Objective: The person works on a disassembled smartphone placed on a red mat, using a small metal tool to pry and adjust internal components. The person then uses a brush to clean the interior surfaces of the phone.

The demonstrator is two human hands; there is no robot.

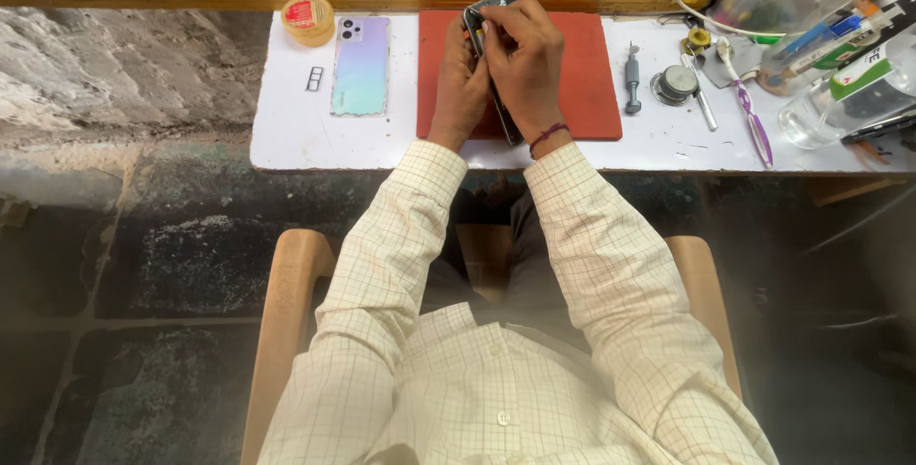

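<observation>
Both my hands hold a dark smartphone body (489, 9) on edge over a red work mat (582, 83) on the white bench (286, 136). My left hand (461, 83) grips its left side from below. My right hand (525, 60) wraps over the right side, fingertips pressing along the upper edge. The phone's lower end shows between my wrists. A separate pastel purple-blue phone back cover (361, 65) lies flat to the left of the mat, with a small dark camera frame piece (314, 79) beside it.
A round tape roll (308, 19) sits at the back left. Right of the mat lie a screwdriver (632, 81), a round metal tin (676, 82), purple tweezers (750, 117) and a clear bottle (840, 103). A wooden ledge with clutter runs behind. I sit on a wooden chair (286, 303).
</observation>
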